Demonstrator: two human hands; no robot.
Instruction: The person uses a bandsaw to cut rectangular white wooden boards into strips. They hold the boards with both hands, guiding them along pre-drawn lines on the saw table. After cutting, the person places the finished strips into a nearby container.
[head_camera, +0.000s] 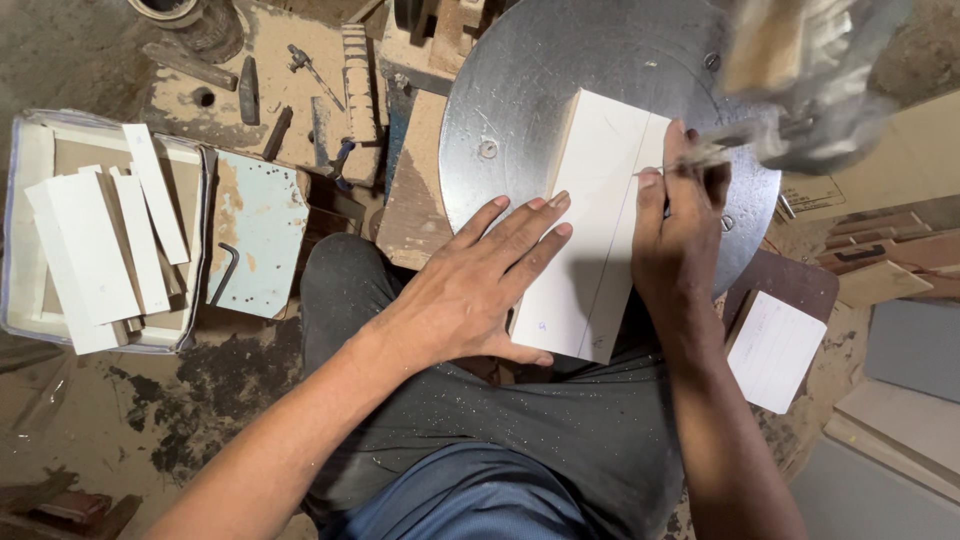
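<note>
My left hand (478, 290) lies flat, fingers spread, pressing the white board (590, 230) onto the round metal table (520, 90). My right hand (680, 235) is closed on the board's right edge, thumb and fingers pinched around something thin, possibly a pencil; blur hides it. A long pencil line already runs the board's length. No cut is visible along it yet, so I judge marking done or nearly so, sawing left. The machine head (810, 70) above is smeared. Left on the floor, a shallow tray (20, 220) holds several white strips (95, 250), loosely stacked.
</note>
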